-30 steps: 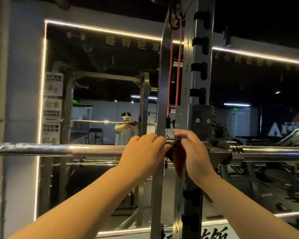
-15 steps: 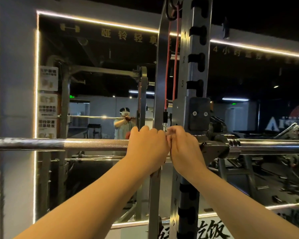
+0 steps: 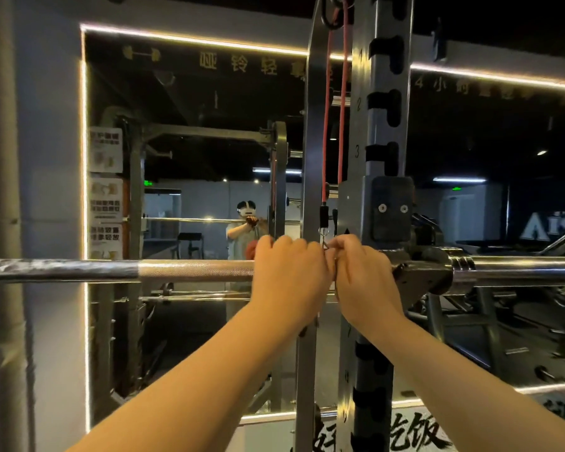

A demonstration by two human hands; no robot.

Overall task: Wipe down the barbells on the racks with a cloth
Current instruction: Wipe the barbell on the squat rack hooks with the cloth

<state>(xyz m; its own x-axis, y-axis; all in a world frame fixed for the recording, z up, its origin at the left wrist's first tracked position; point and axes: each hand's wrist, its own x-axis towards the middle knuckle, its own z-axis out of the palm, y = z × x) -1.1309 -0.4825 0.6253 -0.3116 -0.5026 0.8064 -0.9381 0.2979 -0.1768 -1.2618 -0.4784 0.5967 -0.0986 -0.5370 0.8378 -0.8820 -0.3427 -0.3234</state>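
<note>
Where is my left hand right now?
Head view, centre: the left hand curls over the barbell, close beside the right hand, just left of the rack upright.

rack upright (image 3: 361, 132): 1, 2, 3 | mirror (image 3: 193, 99) top: 哑铃轻, 4小时

the room is dim, black overhead. a warm white led strip (image 3: 190, 40) framing the wall mirror (image 3: 193, 102) gives most glow, glinting along the long chrome barbell shaft (image 3: 193, 270). the round grey pillar (image 3: 4, 190) at the left edge bows and smears; the lower right blurs.
</note>
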